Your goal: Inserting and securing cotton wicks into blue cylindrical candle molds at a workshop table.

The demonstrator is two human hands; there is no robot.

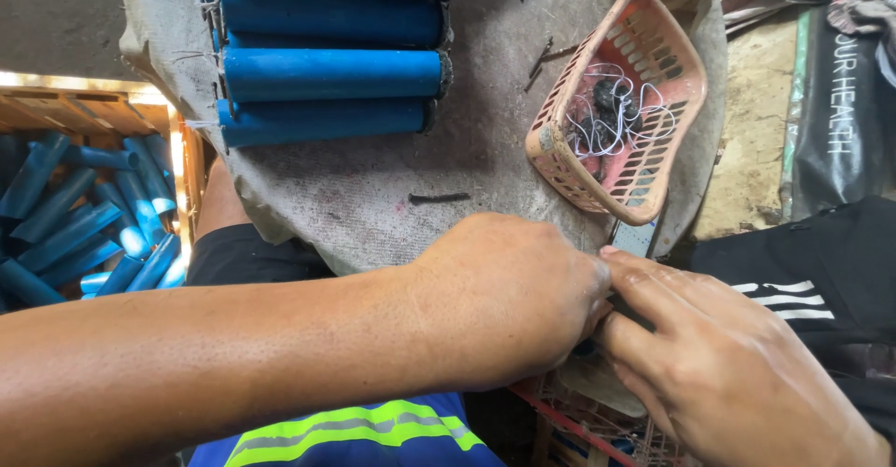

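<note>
My left hand (509, 299) reaches across from the left, its fingers curled and hidden where they meet my right hand (719, 364) at the near edge of a grey cloth-covered work surface (373, 187). The fingers of both hands pinch together around something small and dark that I cannot make out. A flat grey metal piece (637, 238) pokes up just above my right fingertips. A row of blue tubes (327, 75) lies side by side at the back of the surface.
A pink plastic basket (644, 28) holding white threads and a dark lump leans at the right. A wooden crate (56, 112) with several blue tubes sits at left. Small dark sticks (439, 197) lie on the cloth. Dark clothing (821, 262) lies at right.
</note>
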